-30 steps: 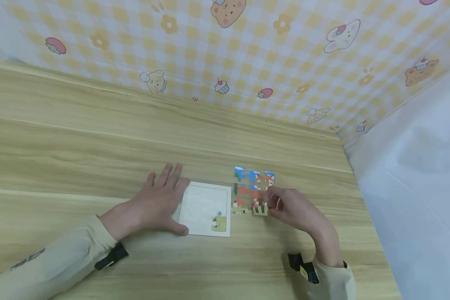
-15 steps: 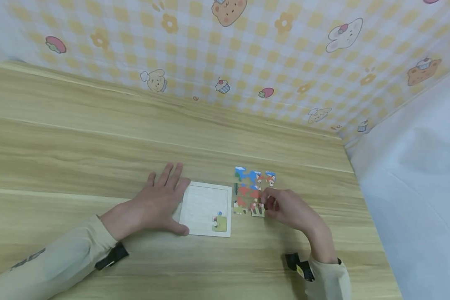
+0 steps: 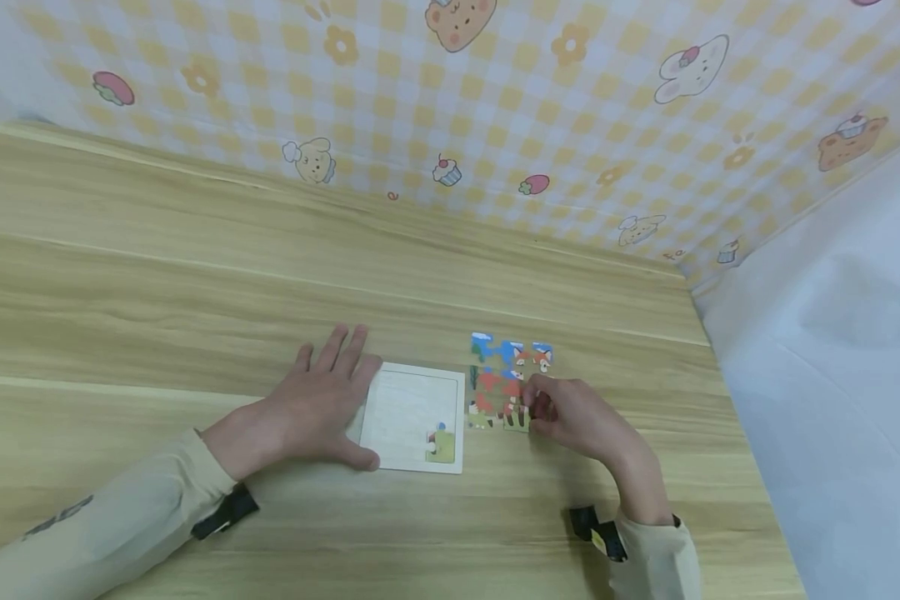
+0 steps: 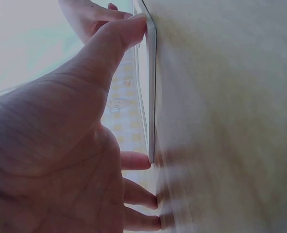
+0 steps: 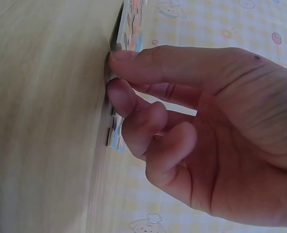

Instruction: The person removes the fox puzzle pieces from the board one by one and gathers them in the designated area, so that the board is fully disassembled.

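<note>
My left hand (image 3: 307,412) lies with fingers spread at the left edge of a square white puzzle tray (image 3: 405,404), its thumb and index finger touching the rim. One green puzzle piece (image 3: 442,447) sits in the tray's lower right corner. Right of the tray, my right hand (image 3: 588,421) pinches the right edge of a striped puzzle piece (image 3: 517,418), low over the table. That piece meets the lower right of a group of fox-picture pieces (image 3: 487,382). In the right wrist view, the thumb (image 5: 128,65) is at the piece's edge and the other fingers are curled.
A fox-face puzzle piece (image 3: 542,355) lies at the group's upper right, just beyond my right hand. The wooden table (image 3: 270,275) ends at a yellow checked cloth (image 3: 390,100) behind and a white sheet (image 3: 817,400) on the right.
My right hand has shifted slightly left with the striped piece, which tilted pale half a second ago and now lies flatter against its neighbours. The left hand and tray have stayed in place.
</note>
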`<state>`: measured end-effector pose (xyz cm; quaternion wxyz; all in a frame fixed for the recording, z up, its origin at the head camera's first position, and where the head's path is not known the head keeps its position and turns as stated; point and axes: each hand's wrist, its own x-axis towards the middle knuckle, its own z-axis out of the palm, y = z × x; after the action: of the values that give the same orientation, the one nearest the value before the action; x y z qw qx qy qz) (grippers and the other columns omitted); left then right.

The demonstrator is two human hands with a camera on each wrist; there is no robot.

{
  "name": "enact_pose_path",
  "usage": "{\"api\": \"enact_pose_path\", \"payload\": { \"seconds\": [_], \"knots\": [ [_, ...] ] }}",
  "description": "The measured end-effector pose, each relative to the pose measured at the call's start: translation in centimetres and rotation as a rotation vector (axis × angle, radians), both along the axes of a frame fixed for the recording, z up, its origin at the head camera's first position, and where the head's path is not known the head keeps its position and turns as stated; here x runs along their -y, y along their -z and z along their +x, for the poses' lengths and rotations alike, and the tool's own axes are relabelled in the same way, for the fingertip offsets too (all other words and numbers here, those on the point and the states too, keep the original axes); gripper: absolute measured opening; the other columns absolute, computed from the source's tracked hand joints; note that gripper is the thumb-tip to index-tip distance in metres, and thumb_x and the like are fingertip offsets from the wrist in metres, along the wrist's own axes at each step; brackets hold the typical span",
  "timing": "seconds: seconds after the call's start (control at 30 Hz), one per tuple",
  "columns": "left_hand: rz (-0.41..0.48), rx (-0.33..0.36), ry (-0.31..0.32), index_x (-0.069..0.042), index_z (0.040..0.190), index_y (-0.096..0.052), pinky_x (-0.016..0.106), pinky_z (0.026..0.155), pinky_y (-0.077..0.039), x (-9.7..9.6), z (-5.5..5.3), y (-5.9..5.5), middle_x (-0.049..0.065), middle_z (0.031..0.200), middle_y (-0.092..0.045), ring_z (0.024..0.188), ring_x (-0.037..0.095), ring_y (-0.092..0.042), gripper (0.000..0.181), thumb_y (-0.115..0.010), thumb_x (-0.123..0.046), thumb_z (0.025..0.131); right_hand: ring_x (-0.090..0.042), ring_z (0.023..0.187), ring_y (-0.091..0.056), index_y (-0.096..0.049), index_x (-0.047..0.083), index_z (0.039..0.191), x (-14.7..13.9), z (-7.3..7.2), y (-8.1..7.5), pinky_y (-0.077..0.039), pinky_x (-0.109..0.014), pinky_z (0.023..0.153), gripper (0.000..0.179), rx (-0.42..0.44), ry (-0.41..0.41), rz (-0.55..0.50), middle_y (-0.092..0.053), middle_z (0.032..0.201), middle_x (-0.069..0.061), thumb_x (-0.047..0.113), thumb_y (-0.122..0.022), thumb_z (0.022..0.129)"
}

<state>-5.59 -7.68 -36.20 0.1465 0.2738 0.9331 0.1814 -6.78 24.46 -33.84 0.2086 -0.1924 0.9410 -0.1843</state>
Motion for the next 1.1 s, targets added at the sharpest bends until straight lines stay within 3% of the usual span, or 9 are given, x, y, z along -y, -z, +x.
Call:
{"api": "enact_pose_path", "payload": {
  "seconds": [0.67,1.1],
  "knots": [
    [0.003,0.002,-0.005,0.001,0.132,-0.034,0.071,0.096,-0.015,0.16,-0.09,-0.22,0.033,0.147,-0.011,0.134,0.050,-0.007,0.100,-0.077,-0.056,0.061,-0.011,0.064,-0.047,-0.056,0.011,0.088,0.19,-0.39,-0.02,-0.042,-0.026,0.056,0.021,0.001,-0.010,-0.017,-0.052,0.071,0.005,-0.005,-0.066,0.079],
    [0.011,0.003,0.001,0.001,0.132,-0.035,0.071,0.096,-0.015,-0.01,-0.12,0.07,0.033,0.147,-0.011,0.134,0.050,-0.007,0.100,-0.077,-0.057,0.061,-0.012,0.065,-0.047,-0.057,0.011,0.087,0.14,-0.18,0.04,-0.042,-0.026,0.058,0.020,0.006,0.016,0.024,-0.052,0.072,0.005,-0.004,-0.067,0.079]
  ]
}}
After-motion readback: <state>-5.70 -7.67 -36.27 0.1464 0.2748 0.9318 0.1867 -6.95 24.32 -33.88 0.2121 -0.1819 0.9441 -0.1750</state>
